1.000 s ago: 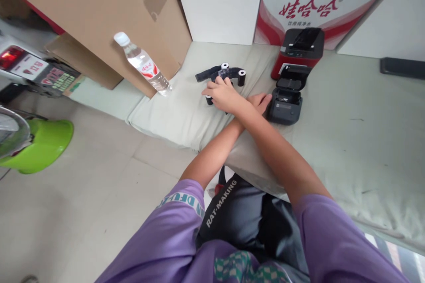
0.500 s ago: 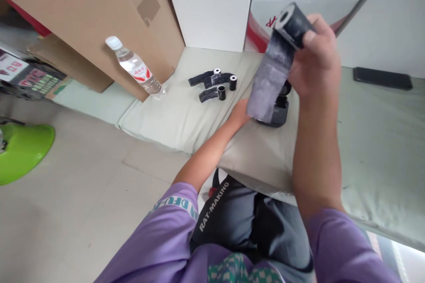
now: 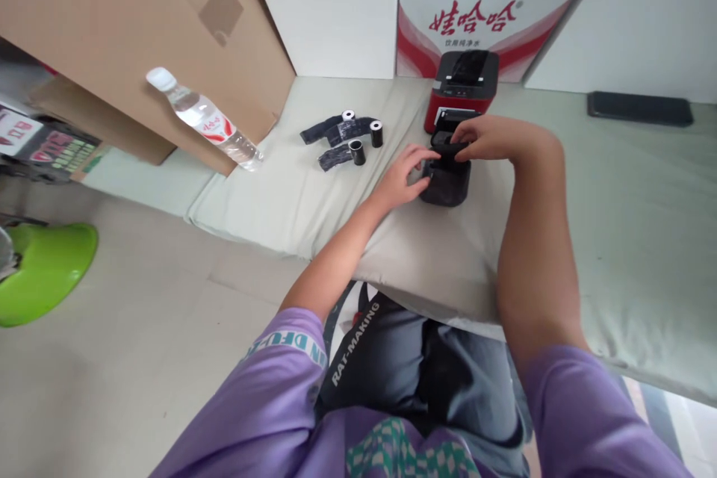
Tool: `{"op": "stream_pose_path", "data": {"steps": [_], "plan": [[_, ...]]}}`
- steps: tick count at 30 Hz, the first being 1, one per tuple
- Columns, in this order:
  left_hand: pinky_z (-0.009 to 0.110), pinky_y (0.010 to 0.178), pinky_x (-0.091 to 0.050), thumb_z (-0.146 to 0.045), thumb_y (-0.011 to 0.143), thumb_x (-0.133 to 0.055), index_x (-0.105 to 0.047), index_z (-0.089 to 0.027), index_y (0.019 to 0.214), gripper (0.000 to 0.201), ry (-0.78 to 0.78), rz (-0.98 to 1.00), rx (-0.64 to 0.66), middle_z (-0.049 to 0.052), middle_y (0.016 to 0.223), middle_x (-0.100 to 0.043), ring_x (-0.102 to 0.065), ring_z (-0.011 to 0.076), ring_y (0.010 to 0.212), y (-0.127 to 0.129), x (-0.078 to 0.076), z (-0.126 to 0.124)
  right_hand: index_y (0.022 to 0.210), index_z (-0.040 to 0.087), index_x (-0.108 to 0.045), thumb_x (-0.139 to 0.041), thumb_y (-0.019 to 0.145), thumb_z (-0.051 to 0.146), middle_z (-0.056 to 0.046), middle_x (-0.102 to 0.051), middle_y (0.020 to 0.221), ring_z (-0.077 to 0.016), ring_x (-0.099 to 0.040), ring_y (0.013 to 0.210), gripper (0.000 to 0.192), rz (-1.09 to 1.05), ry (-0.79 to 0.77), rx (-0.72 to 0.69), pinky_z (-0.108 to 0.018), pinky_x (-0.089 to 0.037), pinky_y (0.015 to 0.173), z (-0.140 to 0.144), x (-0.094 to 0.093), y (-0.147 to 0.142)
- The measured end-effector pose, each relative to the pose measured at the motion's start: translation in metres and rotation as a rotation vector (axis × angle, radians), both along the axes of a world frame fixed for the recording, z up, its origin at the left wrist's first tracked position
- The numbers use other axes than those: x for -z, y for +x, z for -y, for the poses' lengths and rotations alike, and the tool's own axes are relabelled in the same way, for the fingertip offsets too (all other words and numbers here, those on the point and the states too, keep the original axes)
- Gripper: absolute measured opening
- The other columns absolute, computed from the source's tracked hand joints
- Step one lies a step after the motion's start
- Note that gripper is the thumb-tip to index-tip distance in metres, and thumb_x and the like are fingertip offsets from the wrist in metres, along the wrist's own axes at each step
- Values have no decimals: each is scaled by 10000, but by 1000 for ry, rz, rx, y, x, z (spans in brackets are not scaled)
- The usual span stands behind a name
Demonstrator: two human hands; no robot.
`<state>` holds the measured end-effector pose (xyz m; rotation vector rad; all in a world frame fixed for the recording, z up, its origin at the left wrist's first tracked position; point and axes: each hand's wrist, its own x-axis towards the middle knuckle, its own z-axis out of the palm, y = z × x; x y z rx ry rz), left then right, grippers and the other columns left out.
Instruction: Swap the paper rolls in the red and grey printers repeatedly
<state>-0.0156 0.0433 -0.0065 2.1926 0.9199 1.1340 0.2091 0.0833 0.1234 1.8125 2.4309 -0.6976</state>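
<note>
A small black printer (image 3: 445, 183) stands on the padded surface with its lid (image 3: 444, 138) raised. My left hand (image 3: 400, 178) is at its left side, thumb low and fingers at the opening's edge. From the right my right hand (image 3: 501, 140) reaches in, thumb and fingers bent around the edge of the raised lid. What lies inside the opening is dark and partly hidden by my fingers. Behind it stands a red-and-black printer (image 3: 464, 89). Several small black paper rolls (image 3: 358, 153) with loose tails lie to the left.
A clear water bottle (image 3: 207, 119) stands left by a large cardboard box (image 3: 168, 22). White boxes (image 3: 330, 22) line the back. A black phone-like slab (image 3: 639, 109) lies at right. A green stool seat (image 3: 61, 261) is on the floor at left.
My right hand has come down from the raised black paper roll to the printer's lid. The roll is out of sight. The red printer behind has come into view.
</note>
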Motion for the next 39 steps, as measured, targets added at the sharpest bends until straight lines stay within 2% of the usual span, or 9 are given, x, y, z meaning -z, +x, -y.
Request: {"op": "stream_pose_path", "data": {"steps": [2, 4, 7, 12, 19, 24, 29, 33, 39], "plan": [[455, 1127, -532, -295, 923, -724, -730, -245, 1323, 402, 96, -54, 82, 137, 1418, -648, -633, 294, 1289, -2, -1, 3, 1157, 284, -825, -781, 845, 226, -55, -810, 1140, -290, -728, 1014, 320, 38, 12, 15, -406, -564, 880, -2, 5, -1], [488, 1153, -516, -277, 910, -741, -778, -256, 1261, 354, 148, -87, 104, 141, 1433, -629, -606, 313, 1322, -2, -1, 5, 1180, 266, -827, -792, 839, 232, -69, -812, 1153, -292, -731, 1023, 344, 76, 22, 23, -398, -563, 871, -3, 10, -2], [457, 1067, -544, -275, 972, -700, -833, -260, 1147, 220, 193, -63, 100, 130, 1326, -648, -630, 263, 1169, -2, 1, 4, 1226, 230, -821, -787, 849, 230, -98, -817, 1169, -282, -734, 1023, 379, 118, 6, 25, -383, -553, 856, -4, 14, -5], [406, 982, -550, -380, 1067, -639, -849, -275, 1151, 250, 216, 5, 69, 101, 1200, -653, -643, 215, 1083, -4, 4, 1, 1181, 269, -845, -822, 855, 353, -77, -834, 1153, -298, -764, 1026, 337, 93, 21, 22, -402, -585, 886, -6, 14, -1], [379, 949, -562, -347, 1071, -636, -848, -257, 1138, 239, 227, 33, 69, 89, 1163, -667, -663, 190, 1030, -1, 4, 5, 1256, 234, -803, -817, 890, 427, -85, -811, 907, -272, -753, 840, 414, 104, -35, 121, -398, -577, 780, 2, 2, -1], [379, 951, -572, -366, 1071, -641, -845, -252, 1134, 242, 176, 10, 51, 90, 1169, -682, -686, 192, 1026, -1, 4, 5, 1150, 238, -817, -870, 820, 424, -116, -804, 1071, -314, -736, 979, 382, 162, 80, 70, -417, -574, 823, -4, 15, -11], [380, 953, -570, -405, 1079, -632, -846, -263, 1142, 264, 194, 14, 36, 85, 1157, -689, -702, 197, 1054, -1, 6, 4, 1028, 248, -854, -919, 772, 423, -104, -809, 1007, -318, -731, 994, 317, 152, 59, 91, -433, -586, 862, -13, 28, -9], [377, 964, -564, -403, 1084, -627, -848, -263, 1137, 266, 207, 39, 45, 81, 1131, -687, -704, 197, 1054, -1, 7, 3, 1049, 236, -864, -900, 793, 464, -114, -823, 1033, -283, -750, 938, 346, 178, 92, 84, -400, -595, 830, -15, 36, -11], [385, 954, -572, -382, 1074, -644, -855, -254, 1117, 251, 186, 30, 19, 83, 1111, -701, -706, 199, 1029, -1, 7, 2, 1154, 203, -863, -853, 843, 272, -155, -824, 1195, -340, -762, 1078, 319, 177, 47, 186, -460, -590, 953, -1, 23, -26]]}}
